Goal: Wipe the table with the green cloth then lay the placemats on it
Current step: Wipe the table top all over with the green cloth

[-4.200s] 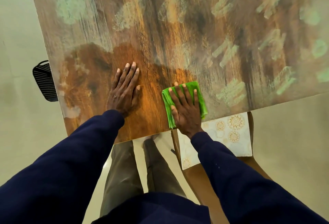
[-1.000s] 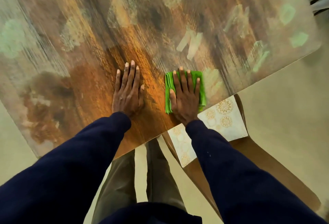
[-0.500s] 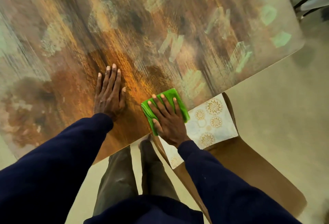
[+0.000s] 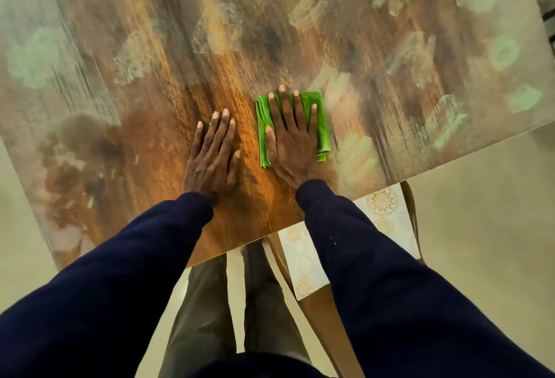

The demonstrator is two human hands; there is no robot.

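Dining room, wooden table [image 4: 300,32], chair [image 4: 318,314], placemats [image 4: 386,206]

At centre frame the cloth [image 4: 323,134] is pressed on the table [image 4: 120,47] under the right hand [image 4: 292,140], with the left hand [image 4: 211,158] laid flat beside it on the left; placemats [image 4: 387,209] are laid on a chair [image 4: 318,317] at lower right.

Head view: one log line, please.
step: wipe | right hand: flat on folded green cloth | left hand: flat on brown wooden table | white gold-patterned placemat: on brown chair, not yet laid
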